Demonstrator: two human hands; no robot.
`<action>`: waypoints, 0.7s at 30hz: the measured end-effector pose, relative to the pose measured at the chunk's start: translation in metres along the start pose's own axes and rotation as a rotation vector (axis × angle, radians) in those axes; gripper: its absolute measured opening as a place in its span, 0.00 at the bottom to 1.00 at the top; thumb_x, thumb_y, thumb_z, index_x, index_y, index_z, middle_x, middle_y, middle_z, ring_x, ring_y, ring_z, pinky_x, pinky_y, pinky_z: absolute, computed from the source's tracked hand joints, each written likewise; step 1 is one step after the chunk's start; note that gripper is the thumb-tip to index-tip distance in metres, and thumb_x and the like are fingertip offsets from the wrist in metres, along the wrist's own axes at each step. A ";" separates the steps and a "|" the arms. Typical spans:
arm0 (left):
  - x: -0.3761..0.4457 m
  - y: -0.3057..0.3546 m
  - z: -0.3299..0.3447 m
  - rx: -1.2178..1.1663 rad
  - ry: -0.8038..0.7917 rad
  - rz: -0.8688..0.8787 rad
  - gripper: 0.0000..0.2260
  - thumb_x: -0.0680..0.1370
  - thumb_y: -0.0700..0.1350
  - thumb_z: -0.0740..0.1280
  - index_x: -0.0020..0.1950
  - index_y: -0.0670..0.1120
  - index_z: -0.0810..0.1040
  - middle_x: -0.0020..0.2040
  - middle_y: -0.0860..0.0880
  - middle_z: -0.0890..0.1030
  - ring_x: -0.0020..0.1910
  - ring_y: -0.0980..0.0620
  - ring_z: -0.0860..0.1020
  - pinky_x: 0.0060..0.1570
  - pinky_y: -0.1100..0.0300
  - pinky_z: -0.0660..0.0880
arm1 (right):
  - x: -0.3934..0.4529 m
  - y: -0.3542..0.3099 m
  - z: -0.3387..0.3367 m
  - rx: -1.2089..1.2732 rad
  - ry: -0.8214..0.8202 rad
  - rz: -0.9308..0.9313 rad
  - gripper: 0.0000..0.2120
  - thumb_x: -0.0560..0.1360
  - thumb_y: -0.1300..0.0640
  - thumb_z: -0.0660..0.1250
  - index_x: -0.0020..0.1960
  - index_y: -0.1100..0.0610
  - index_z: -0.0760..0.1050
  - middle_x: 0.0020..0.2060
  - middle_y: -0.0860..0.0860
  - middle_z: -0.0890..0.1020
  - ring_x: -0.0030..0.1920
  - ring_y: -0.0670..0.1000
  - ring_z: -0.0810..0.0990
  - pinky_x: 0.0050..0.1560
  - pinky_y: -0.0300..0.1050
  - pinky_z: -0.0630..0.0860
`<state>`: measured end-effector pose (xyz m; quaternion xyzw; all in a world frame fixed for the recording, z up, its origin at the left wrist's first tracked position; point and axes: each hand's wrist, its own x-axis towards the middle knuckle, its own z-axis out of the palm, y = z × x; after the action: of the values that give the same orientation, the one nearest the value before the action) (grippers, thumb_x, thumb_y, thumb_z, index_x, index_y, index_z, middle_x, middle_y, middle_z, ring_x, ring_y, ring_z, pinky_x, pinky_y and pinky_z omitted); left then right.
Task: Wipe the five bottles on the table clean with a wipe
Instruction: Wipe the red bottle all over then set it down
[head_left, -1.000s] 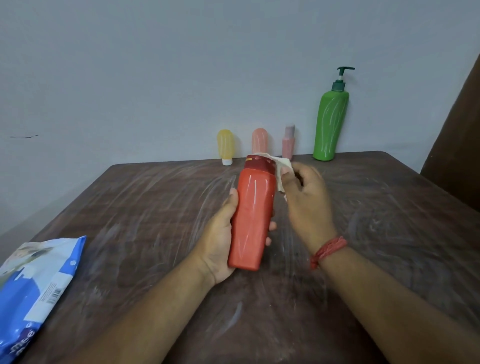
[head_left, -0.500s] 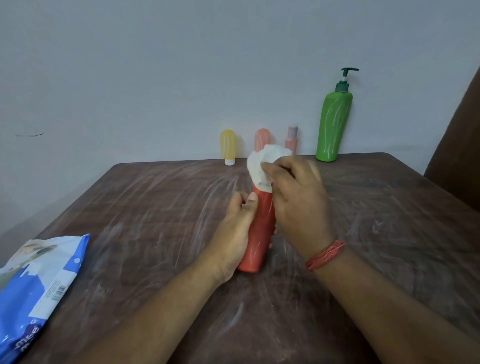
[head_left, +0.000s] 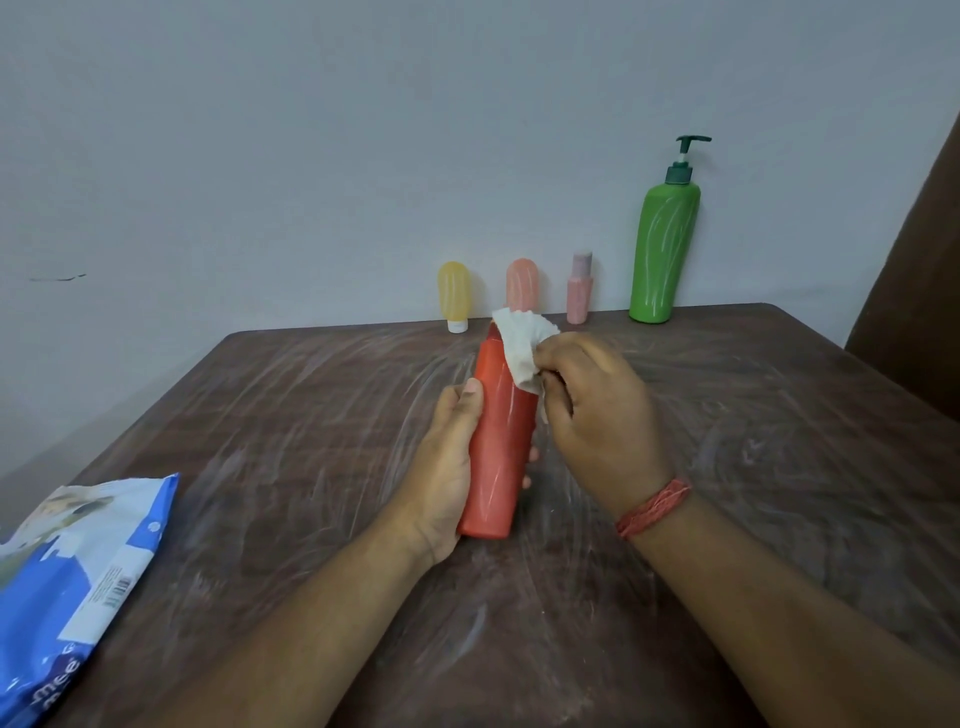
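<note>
The left hand (head_left: 447, 467) gripped the red bottle (head_left: 501, 441) around its lower half, thumb lying up the near side and fingertips just showing past the far edge. The bottle was held above the middle of the surface (head_left: 727, 467), tilted with its top pointing away from the person. The right hand (head_left: 597, 410) pinched a crumpled white wipe (head_left: 522, 345) between thumb and fingers and pressed it against the bottle's upper right side; the wipe covered the cap end, so the cap could not be made out. A red thread band (head_left: 654, 506) circled the right wrist.

Four more bottles stood in a row along the far edge of the surface, against the pale wall (head_left: 311, 156). From left to right these were a small yellow tube (head_left: 453, 291) standing on its white cap, a peach tube (head_left: 522, 283) partly hidden behind the wipe, a slim pink bottle (head_left: 579, 288) and a tall green pump bottle (head_left: 662, 249) with a dark green pump. All four stood upright and well apart from the hands.

A blue and white wipe pack (head_left: 72, 582) lay at the near left corner of the surface, partly cut off by the frame edge. The dark brown top was streaked all over with pale smears. A brown shape (head_left: 914, 260) rose at the right edge of the view; what it was could not be told.
</note>
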<state>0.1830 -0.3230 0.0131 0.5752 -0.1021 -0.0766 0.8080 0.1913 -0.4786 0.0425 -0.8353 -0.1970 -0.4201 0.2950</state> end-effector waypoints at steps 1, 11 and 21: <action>0.000 0.001 -0.001 -0.014 0.001 -0.001 0.19 0.82 0.62 0.61 0.67 0.52 0.72 0.55 0.38 0.83 0.45 0.42 0.83 0.41 0.49 0.80 | -0.002 -0.003 0.000 0.004 -0.021 -0.020 0.09 0.74 0.70 0.68 0.53 0.62 0.80 0.48 0.55 0.82 0.50 0.55 0.80 0.50 0.53 0.79; 0.001 0.006 -0.009 -0.082 -0.016 -0.026 0.29 0.79 0.65 0.62 0.71 0.45 0.73 0.55 0.38 0.83 0.45 0.44 0.83 0.40 0.52 0.81 | -0.007 -0.014 0.000 -0.033 -0.098 -0.186 0.04 0.73 0.67 0.73 0.48 0.62 0.83 0.47 0.54 0.83 0.49 0.56 0.81 0.51 0.48 0.79; 0.004 0.004 -0.014 -0.214 -0.093 -0.083 0.27 0.82 0.64 0.57 0.64 0.46 0.82 0.54 0.39 0.83 0.44 0.46 0.83 0.39 0.54 0.81 | -0.007 -0.009 0.001 -0.011 -0.103 -0.146 0.09 0.75 0.67 0.70 0.54 0.60 0.83 0.52 0.53 0.83 0.54 0.54 0.80 0.56 0.44 0.76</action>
<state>0.1899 -0.3100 0.0126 0.4850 -0.1069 -0.1468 0.8554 0.1826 -0.4719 0.0397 -0.8409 -0.2696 -0.3980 0.2485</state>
